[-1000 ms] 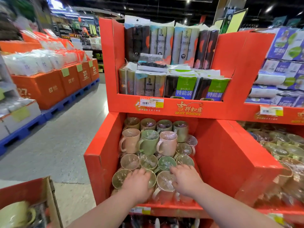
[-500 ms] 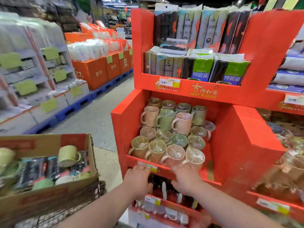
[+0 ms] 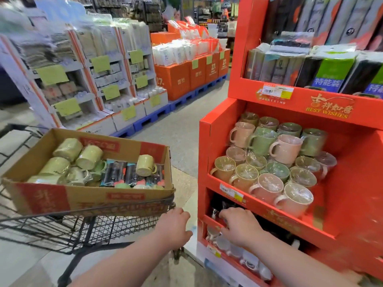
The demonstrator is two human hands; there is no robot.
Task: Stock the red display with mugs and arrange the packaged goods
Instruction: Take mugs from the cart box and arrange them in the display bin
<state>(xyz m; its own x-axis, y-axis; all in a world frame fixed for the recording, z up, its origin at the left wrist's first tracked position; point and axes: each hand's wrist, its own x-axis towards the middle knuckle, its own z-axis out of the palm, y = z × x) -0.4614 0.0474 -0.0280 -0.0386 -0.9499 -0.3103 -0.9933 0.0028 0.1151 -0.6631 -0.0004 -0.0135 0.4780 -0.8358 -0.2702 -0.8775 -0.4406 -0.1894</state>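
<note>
Mugs wrapped in clear plastic, pink, green and tan [image 3: 267, 162], sit in rows on the middle shelf of the tall red cardboard display [image 3: 205, 154]. Some at the back sit on top of others. On the shelf above them stand long dark and grey packs of goods [image 3: 290, 65]. Small white mugs [image 3: 248, 259] are on the lowest shelf.

The person's right grip [image 3: 240, 226] is at the dark shelf just under the wrapped mugs. Its fingers are bent at the red front edge, and I cannot tell if it holds anything. The left grip [image 3: 176, 226] is just beside the corner of a black wire shopping cart [image 3: 93, 226]. Its fingers are bent too, and I cannot tell if it holds the rim.

A brown cardboard box [image 3: 87, 197] sits on the cart, to the left of the display. In it lie yellow-green mugs [image 3: 89, 154] on their sides and a few dark packs [image 3: 116, 172]. Across the aisle stand orange boxes [image 3: 176, 79] on blue pallets [image 3: 151, 118].
</note>
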